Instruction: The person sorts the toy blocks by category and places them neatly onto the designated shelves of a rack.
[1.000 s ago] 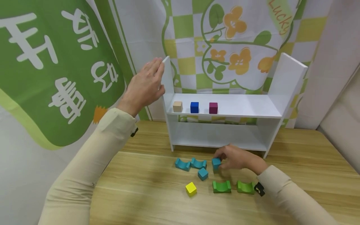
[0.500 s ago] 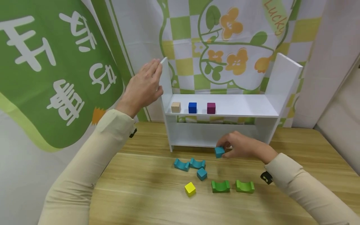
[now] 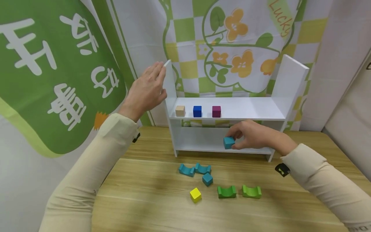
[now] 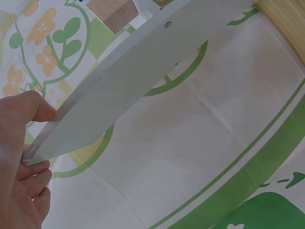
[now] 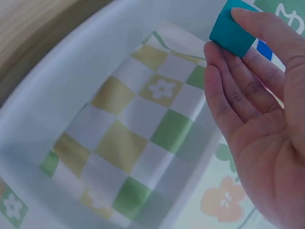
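My right hand (image 3: 252, 135) pinches a teal cube (image 3: 229, 142) between thumb and fingertips, in front of the lower board of a white two-tier shelf (image 3: 249, 108). The right wrist view shows the same teal cube (image 5: 232, 29) at the fingertips. My left hand (image 3: 146, 88) grips the top of the shelf's left side panel. In the left wrist view, thumb and fingers lie on either side of that panel (image 4: 105, 95). On the upper board stand a plain wooden cube (image 3: 180, 111), a blue cube (image 3: 197, 111) and a maroon cube (image 3: 216, 111), spaced in a row.
On the wooden table (image 3: 139, 193) lie two teal curved blocks (image 3: 186, 170), another teal cube (image 3: 207, 179), a yellow cube (image 3: 195, 195), a green curved block (image 3: 227, 192) and a light green one (image 3: 251, 192). A patterned curtain (image 3: 188, 35) hangs behind the shelf.
My right hand has lifted the teal cube off the table and carried it up and forward toward the shelf. The left hand stays on the side panel. The view has shifted slightly.
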A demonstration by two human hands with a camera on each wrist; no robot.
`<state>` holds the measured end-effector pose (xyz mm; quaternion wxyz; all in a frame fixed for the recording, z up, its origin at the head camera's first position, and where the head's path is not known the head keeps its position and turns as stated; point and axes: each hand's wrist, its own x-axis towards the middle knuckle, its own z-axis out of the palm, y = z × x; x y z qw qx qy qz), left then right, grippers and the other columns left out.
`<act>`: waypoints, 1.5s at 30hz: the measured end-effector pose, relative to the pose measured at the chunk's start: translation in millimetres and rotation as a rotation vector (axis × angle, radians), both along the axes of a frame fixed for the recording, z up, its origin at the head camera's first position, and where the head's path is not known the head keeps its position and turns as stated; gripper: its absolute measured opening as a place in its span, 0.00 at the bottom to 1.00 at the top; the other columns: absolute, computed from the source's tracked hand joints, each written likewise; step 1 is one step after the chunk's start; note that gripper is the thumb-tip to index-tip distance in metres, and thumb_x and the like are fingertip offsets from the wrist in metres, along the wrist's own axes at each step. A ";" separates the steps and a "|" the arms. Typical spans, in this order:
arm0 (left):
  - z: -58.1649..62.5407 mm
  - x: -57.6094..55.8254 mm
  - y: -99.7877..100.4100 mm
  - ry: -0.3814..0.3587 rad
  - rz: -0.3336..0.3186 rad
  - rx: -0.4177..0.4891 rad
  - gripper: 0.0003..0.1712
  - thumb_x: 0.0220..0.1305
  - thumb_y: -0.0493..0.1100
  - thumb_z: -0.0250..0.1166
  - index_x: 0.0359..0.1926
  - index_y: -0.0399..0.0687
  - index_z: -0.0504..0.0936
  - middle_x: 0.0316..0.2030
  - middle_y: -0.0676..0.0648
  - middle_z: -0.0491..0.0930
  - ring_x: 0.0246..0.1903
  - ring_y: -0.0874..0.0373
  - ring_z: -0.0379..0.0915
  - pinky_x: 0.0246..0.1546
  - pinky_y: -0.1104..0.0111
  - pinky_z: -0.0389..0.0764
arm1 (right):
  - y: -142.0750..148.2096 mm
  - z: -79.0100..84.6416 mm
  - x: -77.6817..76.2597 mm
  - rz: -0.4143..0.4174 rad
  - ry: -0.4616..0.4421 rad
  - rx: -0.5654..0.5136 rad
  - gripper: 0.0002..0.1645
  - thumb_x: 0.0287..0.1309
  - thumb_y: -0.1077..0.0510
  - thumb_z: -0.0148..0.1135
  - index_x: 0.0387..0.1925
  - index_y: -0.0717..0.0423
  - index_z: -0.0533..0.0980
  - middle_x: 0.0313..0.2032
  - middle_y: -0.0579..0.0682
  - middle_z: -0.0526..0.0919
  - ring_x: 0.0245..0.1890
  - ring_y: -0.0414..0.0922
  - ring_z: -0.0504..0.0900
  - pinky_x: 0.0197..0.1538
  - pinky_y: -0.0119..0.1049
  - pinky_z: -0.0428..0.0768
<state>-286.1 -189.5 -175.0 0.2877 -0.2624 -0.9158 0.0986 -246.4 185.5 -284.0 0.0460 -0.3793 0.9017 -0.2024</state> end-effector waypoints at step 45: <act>-0.4 1.1 -1.4 0.008 0.027 -0.043 0.40 0.76 0.44 0.56 0.79 0.26 0.56 0.81 0.31 0.56 0.82 0.38 0.53 0.85 0.52 0.55 | 8.6 62.1 -47.9 -0.222 0.074 0.065 0.23 0.63 0.56 0.74 0.58 0.59 0.84 0.48 0.54 0.92 0.51 0.53 0.91 0.58 0.54 0.89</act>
